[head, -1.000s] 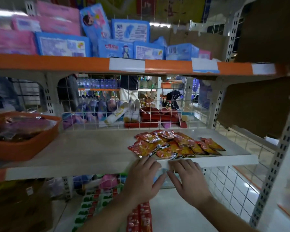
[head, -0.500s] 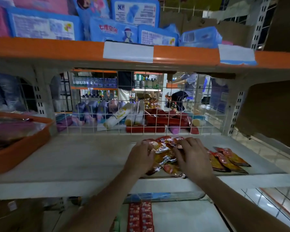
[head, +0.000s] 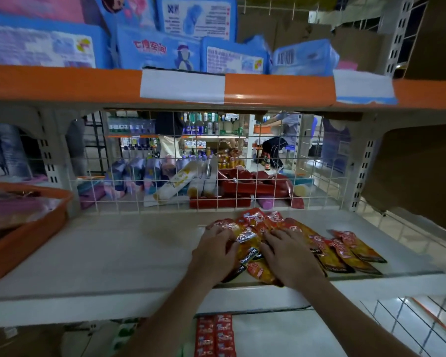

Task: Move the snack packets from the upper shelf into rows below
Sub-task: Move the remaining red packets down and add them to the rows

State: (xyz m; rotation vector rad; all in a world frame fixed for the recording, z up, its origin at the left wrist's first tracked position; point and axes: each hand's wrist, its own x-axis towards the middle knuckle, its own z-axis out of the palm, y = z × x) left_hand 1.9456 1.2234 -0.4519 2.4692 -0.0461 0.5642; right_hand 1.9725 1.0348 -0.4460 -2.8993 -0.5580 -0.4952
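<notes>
A heap of red and orange snack packets (head: pixel 252 222) lies on the white middle shelf (head: pixel 113 253). My left hand (head: pixel 214 251) curls over the heap's left side and grips packets. My right hand (head: pixel 289 253) curls over its right side and grips packets too. The two hands press the heap between them. A few more packets (head: pixel 353 248) lie flat to the right, apart from my hands. On the lower shelf (head: pixel 281 338), red packets (head: pixel 214 336) stand in two neat rows; my left forearm hides part of that shelf.
An orange tray (head: pixel 23 240) with wrapped goods sits at the shelf's left end. A wire mesh (head: pixel 216 181) closes the back. The orange-edged shelf (head: pixel 62 83) overhead carries blue packs (head: pixel 160 52). Green and white packets (head: pixel 124 333) lie on the lower shelf at left.
My hands rose from the shelf's front edge onto the packet heap and closed around it. The view moved closer and up.
</notes>
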